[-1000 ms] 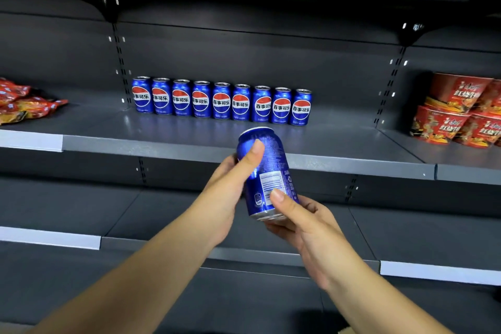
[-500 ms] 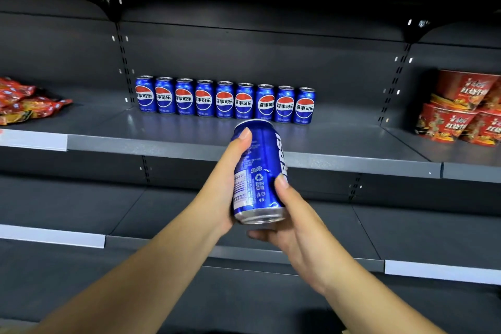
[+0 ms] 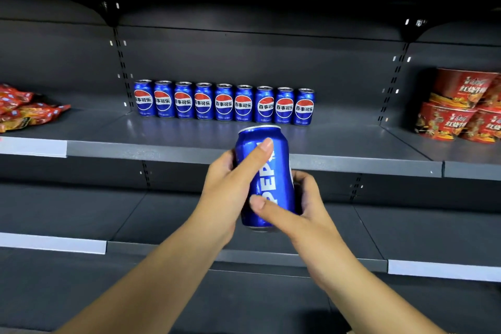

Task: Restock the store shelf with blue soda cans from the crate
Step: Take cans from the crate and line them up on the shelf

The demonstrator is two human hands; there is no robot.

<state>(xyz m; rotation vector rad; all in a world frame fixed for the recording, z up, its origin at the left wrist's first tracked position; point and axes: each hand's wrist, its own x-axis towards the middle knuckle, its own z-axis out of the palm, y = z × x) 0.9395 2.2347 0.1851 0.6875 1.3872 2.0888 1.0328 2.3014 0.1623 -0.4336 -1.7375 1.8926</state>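
The can (image 3: 267, 171), held upright in front of the shelf (image 3: 298, 144) edge by the left hand (image 3: 230, 192) and right hand (image 3: 303, 211) wrapped round its sides, is probably rigid, smooth, slippery, full-weight and dentable: grip mid-wall.

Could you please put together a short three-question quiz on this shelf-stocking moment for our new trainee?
1. How many blue Pepsi cans stand in the row at the back of the shelf?
2. True or false: only the right hand holds the Pepsi can in front of the shelf.
3. What lies at the far right of that shelf? A) red instant noodle cups B) water bottles C) cereal boxes

Key
1. Nine, side by side, logos facing forward.
2. False; the left hand grips it too, thumb across the front.
3. A; the red snack bags lie at the far left.
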